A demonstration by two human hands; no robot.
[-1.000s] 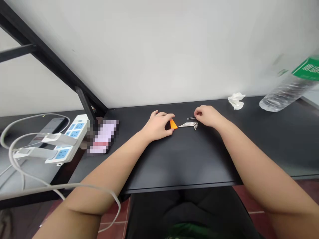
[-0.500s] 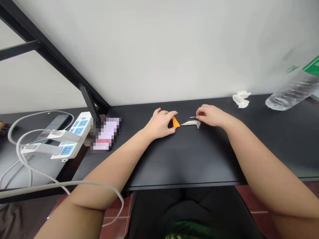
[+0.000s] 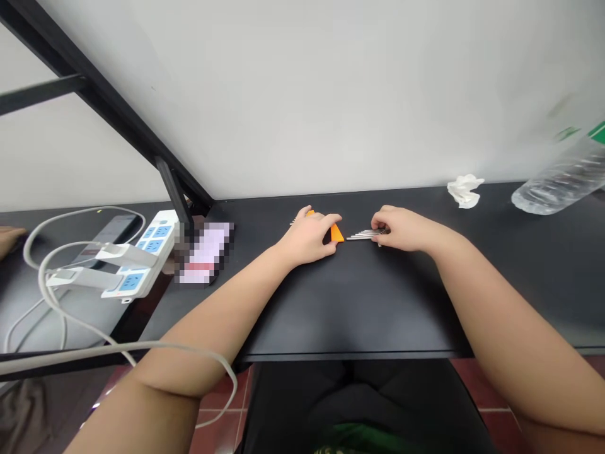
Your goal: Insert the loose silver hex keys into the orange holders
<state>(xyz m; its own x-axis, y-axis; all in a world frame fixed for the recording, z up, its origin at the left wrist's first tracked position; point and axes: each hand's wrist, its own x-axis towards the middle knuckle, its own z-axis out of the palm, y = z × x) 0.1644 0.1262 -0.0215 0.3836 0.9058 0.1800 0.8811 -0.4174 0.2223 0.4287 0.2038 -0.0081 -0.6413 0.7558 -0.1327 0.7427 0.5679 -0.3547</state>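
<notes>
My left hand (image 3: 307, 238) lies over an orange hex key holder (image 3: 336, 233), its thumb and fingers closed round the sides. Thin metal tips stick out past the holder's far left end, and my palm hides most of the rest. To the right, a row of L-shaped silver hex keys (image 3: 363, 234) rests on the black table, long arms pointing left. The thumb and fingertips of my right hand (image 3: 394, 228) are pinched at the bent ends of these keys. My fingers cover those ends, so which key they grip cannot be made out.
A crumpled white tissue (image 3: 466, 190) and a clear plastic bottle (image 3: 558, 183) are at the back right. On the left are a pixelated phone (image 3: 205, 252), a white power strip (image 3: 146, 252) with plugged-in chargers, and loose cables. Another person's hand (image 3: 10, 239) shows at the far left edge.
My right hand has come slightly down, from holding a small hex key above the row to the row's bent ends. The left hand keeps its grip on the holder.
</notes>
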